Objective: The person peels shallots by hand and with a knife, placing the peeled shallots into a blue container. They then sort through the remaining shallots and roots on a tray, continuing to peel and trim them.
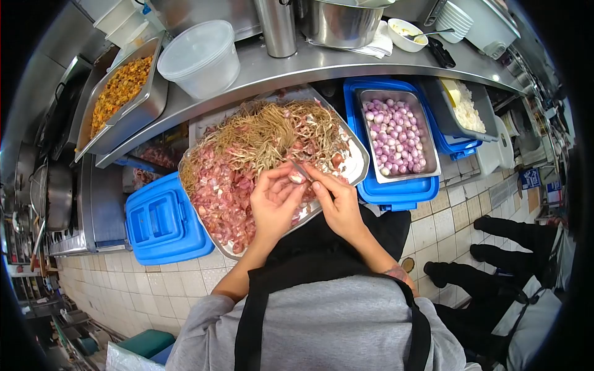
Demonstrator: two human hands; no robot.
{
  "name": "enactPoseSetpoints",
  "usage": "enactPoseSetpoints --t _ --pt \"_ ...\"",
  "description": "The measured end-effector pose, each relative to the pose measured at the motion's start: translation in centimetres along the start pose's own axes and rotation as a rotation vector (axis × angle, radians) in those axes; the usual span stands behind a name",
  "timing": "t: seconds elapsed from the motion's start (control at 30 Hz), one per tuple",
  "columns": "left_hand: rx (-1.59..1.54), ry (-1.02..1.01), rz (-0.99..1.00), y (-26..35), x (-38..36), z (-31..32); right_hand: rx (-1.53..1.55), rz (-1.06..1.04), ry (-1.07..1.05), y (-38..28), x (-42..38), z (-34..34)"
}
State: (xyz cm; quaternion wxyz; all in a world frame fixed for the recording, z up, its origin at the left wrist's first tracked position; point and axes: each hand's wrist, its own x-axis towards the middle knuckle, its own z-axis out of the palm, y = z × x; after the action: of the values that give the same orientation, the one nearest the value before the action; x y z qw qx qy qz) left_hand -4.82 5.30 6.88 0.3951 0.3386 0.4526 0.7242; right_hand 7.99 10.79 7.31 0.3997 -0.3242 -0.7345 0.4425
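Observation:
My left hand [275, 201] holds a small shallot [296, 178] at its fingertips. In my right hand [339, 207] is a small knife [301, 169], its blade against or right beside the shallot. Both hands are closed and meet over a large metal tray [361, 162]. Loose reddish shallot skins [226, 204] cover the tray's near left part. Across its far side lies a heap of dry, stringy shallot stalks [272, 133]. To the right, a steel pan [402, 175] is filled with peeled purple-white shallots [396, 136].
Blue lids [166, 226] flank the tray on a tiled floor. A steel counter [334, 62] with a plastic tub [199, 62], a pot [340, 25] and a bowl [405, 36] runs behind. A grey bin [486, 127] stands right. Other people's legs [513, 238] are at far right.

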Motion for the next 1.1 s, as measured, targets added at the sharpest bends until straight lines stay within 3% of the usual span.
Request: enactPoseSetpoints --t 0.37,0.8,1.0,1.1 --pt "-0.199 0.003 0.008 0.3 0.3 -0.8 0.051 -0.078 0.016 -2.8 -0.3 -0.4" --pt "-0.093 0.073 -0.059 1.5 -0.4 -0.8 0.099 -0.011 -0.027 -2.3 -0.7 -0.3" --pt "-0.195 -0.008 -0.121 1.5 -0.2 -1.2 0.81 0.503 -0.184 -1.0 0.2 -1.6" --pt "-0.169 -0.103 -0.081 1.5 0.1 -1.3 0.732 0.464 -0.102 0.2 1.1 -1.5"
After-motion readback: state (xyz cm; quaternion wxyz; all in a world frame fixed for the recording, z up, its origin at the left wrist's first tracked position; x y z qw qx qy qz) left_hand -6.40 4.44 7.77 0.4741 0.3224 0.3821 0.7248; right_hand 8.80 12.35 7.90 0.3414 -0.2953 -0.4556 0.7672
